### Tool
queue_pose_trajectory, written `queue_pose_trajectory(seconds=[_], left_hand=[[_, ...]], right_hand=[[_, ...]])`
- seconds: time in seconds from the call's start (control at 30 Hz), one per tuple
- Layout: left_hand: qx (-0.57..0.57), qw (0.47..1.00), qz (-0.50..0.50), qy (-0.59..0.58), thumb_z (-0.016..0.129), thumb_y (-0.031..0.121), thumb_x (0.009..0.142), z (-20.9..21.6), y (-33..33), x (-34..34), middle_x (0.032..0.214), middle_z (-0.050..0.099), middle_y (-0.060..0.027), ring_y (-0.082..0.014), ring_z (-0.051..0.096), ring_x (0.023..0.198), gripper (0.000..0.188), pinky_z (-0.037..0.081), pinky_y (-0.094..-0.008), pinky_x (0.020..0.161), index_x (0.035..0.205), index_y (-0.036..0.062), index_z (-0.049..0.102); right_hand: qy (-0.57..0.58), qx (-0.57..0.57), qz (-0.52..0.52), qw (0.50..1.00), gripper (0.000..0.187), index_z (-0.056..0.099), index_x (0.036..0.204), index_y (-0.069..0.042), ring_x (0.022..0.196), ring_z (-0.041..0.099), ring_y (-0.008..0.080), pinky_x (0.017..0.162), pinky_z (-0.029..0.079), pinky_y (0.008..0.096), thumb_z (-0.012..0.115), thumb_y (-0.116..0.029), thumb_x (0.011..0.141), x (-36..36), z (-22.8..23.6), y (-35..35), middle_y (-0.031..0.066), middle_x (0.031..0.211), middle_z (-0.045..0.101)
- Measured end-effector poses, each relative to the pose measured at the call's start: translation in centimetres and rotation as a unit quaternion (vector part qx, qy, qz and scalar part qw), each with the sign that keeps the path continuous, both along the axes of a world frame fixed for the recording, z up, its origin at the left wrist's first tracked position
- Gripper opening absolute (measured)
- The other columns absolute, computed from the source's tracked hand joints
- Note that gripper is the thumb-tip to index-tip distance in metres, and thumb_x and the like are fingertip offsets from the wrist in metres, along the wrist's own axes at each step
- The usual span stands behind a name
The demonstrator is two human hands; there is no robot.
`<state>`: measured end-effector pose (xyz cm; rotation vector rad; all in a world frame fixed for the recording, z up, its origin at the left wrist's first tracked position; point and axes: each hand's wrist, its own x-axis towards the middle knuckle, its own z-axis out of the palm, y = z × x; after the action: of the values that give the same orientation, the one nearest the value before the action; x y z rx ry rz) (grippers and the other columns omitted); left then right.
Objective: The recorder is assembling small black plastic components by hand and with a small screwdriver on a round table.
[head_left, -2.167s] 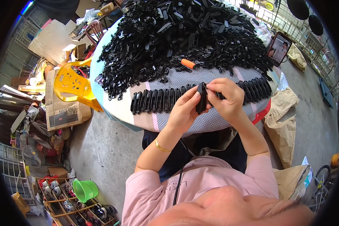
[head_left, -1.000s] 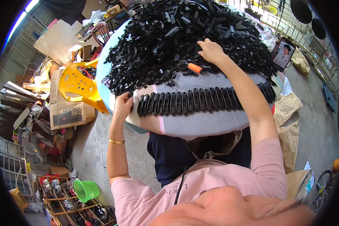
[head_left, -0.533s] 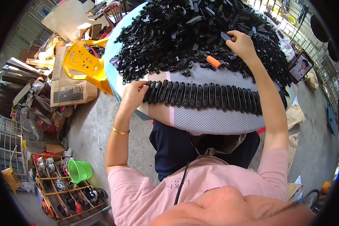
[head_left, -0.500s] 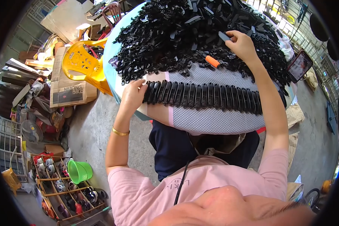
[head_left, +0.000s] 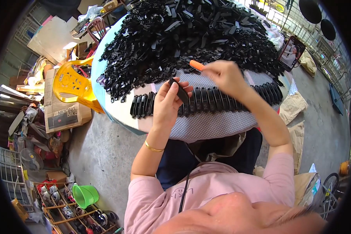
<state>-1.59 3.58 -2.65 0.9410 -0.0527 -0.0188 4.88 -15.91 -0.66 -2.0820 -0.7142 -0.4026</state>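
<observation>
My left hand [head_left: 168, 102] is raised over the front of the round table, its thumb and fingers closed on a flat, dark plastic piece [head_left: 179, 92]. A small tool with an orange ribbed handle [head_left: 197, 65] lies at the near edge of the heap. Its right end meets the curled fingers of my right hand [head_left: 225, 78], which is blurred by motion. Below both hands runs a row of black curved plastic parts [head_left: 218, 99], set side by side across the patterned cloth. My left hand hides part of this row.
A large heap of small black plastic pieces [head_left: 160, 39] covers the far part of the table. A phone [head_left: 291, 54] stands at the right edge. Left of the table are a yellow plastic chair [head_left: 72, 80] and a cardboard box [head_left: 64, 117]. A green bucket [head_left: 85, 195] sits by a shoe rack.
The flat piece has passed from my right hand to my left, which has lifted off the row's left end. My right hand has come from the heap to the orange handle. The view has shifted.
</observation>
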Motion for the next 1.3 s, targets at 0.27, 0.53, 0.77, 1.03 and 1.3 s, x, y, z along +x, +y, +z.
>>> queue_pose_trajectory(seconds=[0.27, 0.53, 0.77, 1.03, 1.3], left_hand=[[0.008, 0.999, -0.03, 0.04, 0.042, 0.025, 0.093, -1.2, -0.2, -0.9, 0.077, 0.054, -0.0059, -0.0132, 0.049, 0.063, 0.03, 0.038, -0.026, 0.053, 0.11, 0.0014, 0.048], [0.001, 0.997, -0.062, 0.042, 0.034, 0.015, 0.091, -0.9, -0.6, -1.5, 0.09, 0.054, -0.0106, -0.0163, 0.054, 0.077, 0.039, 0.047, -0.032, 0.072, 0.126, -0.0011, 0.039], [0.044, 0.998, -0.036, 0.029, 0.039, 0.004, 0.089, -0.5, -1.1, -2.2, 0.097, 0.051, -0.0084, -0.0165, 0.054, 0.086, 0.041, 0.05, -0.0348, 0.079, 0.13, 0.0006, 0.037], [0.08, 0.997, -0.005, -0.022, 0.051, 0.009, 0.088, -0.7, -2.1, -2.0, 0.094, 0.052, -0.0076, -0.0143, 0.054, 0.073, 0.038, 0.043, -0.0254, 0.055, 0.123, 0.0004, 0.038], [-0.111, 0.987, -0.109, 0.038, 0.047, 0.015, 0.091, -0.9, -1.4, -1.7, 0.096, 0.058, -0.0092, -0.0175, 0.059, 0.085, 0.025, 0.05, -0.0316, 0.077, 0.114, 0.0025, 0.048]], right_hand=[[-0.027, -0.266, -0.125, 0.956, 0.018, 0.068, 0.087, -0.009, 0.086, 0.06, 0.0286, 0.075, 0.048, 0.0381, 0.062, -0.02, 0.074, 8.7, -1.6, -3.7, 0.0116, 0.087, 0.064], [0.001, -0.407, -0.163, 0.899, 0.019, 0.068, 0.08, -0.007, 0.083, 0.061, 0.0279, 0.072, 0.049, 0.0382, 0.065, -0.025, 0.074, 11.5, -2.4, -0.6, 0.0107, 0.085, 0.063], [-0.028, -0.181, -0.123, 0.975, 0.016, 0.067, 0.08, -0.004, 0.073, 0.063, 0.0281, 0.068, 0.049, 0.0362, 0.064, -0.019, 0.074, 9.3, -1.1, -1.5, 0.0116, 0.076, 0.065], [0.224, 0.055, 0.013, 0.973, 0.02, 0.062, 0.1, -0.002, 0.065, 0.058, 0.0087, 0.06, 0.048, 0.0222, 0.058, -0.009, 0.082, 6.0, 0.4, -1.5, 0.005, 0.077, 0.063], [0.22, 0.173, 0.126, 0.952, 0.015, 0.063, 0.095, 0.002, 0.064, 0.058, 0.0073, 0.058, 0.047, 0.0201, 0.06, -0.004, 0.082, -2.9, 1.3, 0.2, 0.0049, 0.08, 0.063]])
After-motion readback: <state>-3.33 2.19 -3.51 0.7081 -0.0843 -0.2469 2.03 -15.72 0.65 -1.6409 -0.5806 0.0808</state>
